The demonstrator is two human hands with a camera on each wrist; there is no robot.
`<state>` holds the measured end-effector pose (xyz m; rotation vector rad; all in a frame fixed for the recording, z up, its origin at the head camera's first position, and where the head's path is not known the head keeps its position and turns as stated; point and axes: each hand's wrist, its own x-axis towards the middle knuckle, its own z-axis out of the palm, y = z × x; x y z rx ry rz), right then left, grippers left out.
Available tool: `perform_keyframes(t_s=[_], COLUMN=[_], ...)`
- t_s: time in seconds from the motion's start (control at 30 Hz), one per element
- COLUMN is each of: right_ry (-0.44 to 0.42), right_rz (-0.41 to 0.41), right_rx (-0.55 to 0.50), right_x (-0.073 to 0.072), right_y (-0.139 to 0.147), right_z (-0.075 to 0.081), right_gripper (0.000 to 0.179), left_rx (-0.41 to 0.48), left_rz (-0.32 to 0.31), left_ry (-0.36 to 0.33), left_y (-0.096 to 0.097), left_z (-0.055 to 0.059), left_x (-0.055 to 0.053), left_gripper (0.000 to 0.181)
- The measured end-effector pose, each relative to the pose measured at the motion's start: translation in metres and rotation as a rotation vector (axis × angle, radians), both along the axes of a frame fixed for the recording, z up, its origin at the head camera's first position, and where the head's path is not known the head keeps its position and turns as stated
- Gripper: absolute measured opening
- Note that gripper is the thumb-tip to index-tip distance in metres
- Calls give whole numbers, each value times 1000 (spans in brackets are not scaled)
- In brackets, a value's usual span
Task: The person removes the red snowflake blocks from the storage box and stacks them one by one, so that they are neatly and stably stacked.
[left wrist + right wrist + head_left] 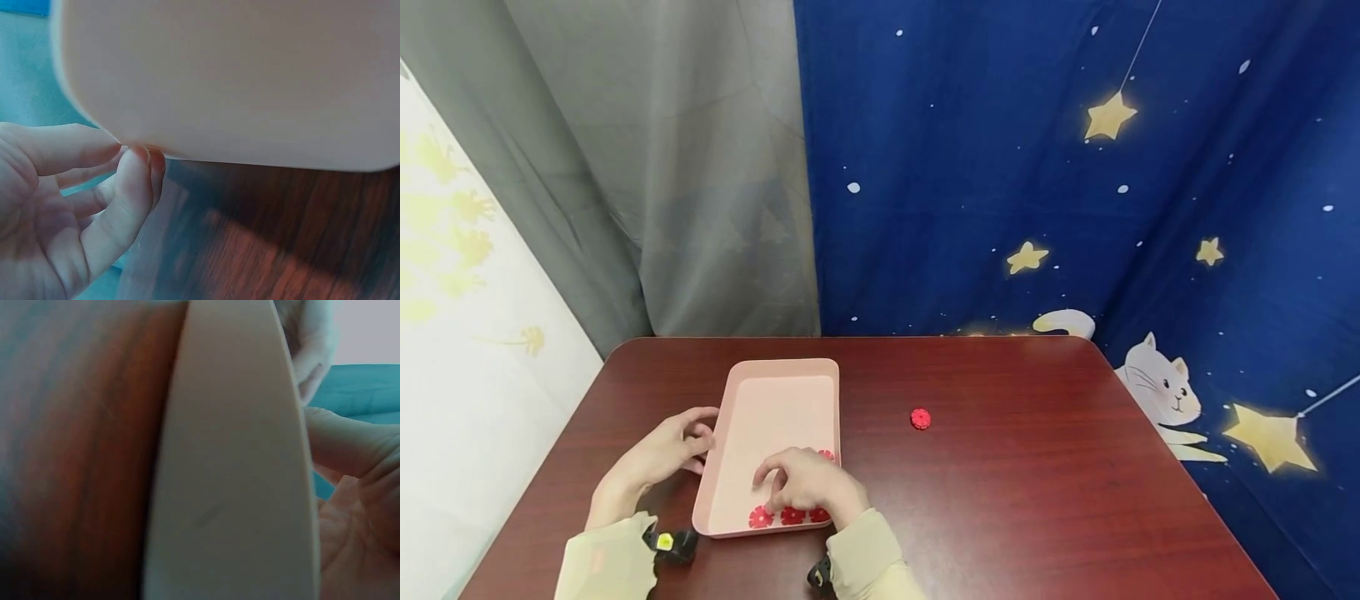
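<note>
Currently 4 red notched discs [760, 520] in pink rect. plastic tray [782, 408], 1 disc [921, 419] out nr ctr-frame; LH [664, 447] fingers pinch rim, RH [808, 481] unclear.

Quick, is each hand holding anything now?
Left hand: closed, pinching the pink tray at its edge.
Right hand: over the tray; can't tell whether it's holding anything.

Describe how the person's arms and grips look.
The left grip and right grip are bare, without gloves. The left sleeve and right sleeve are pale cream-yellow. A black device with a yellow label sits beside the left one; another black device, partly hidden, shows beside the right. I see no cables.
</note>
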<state>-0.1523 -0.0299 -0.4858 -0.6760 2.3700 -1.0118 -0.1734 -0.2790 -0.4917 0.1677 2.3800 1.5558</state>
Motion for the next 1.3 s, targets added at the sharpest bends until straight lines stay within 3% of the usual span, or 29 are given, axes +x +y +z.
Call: perform_keyframes(t_s=[0.13, 0.3, 0.43, 0.67, 0.87, 1.1, 1.3], right_ry=[5, 144, 218, 210, 194, 267, 233], right_rz=[23, 46, 18, -14, -89, 32, -21], right_rx=[31, 114, 155, 179, 182, 262, 221], right_x=[6, 11, 12, 16, 11, 8, 7], right_y=[-4, -7, -11, -13, -12, -9, -12], right_z=[-7, -11, -11, -13, -16, -14, -12], right_gripper=[34, 35, 32, 24, 26, 34, 33], left_rx=[-12, -22, -34, -19, -19, -14, -4], left_rz=[1, -12, -5, -13, -9, -12, -8], left_ry=[-4, -10, -9, -18, -20, -15, -14], left_y=[-1, -3, -3, -1, 1, 0, -2], left_z=[-2, -1, 3, 5, 2, 0, -1], left_x=[1, -1, -4, -3, -3, -2, -3], left_gripper=[53, 55, 56, 56, 56, 56, 56])
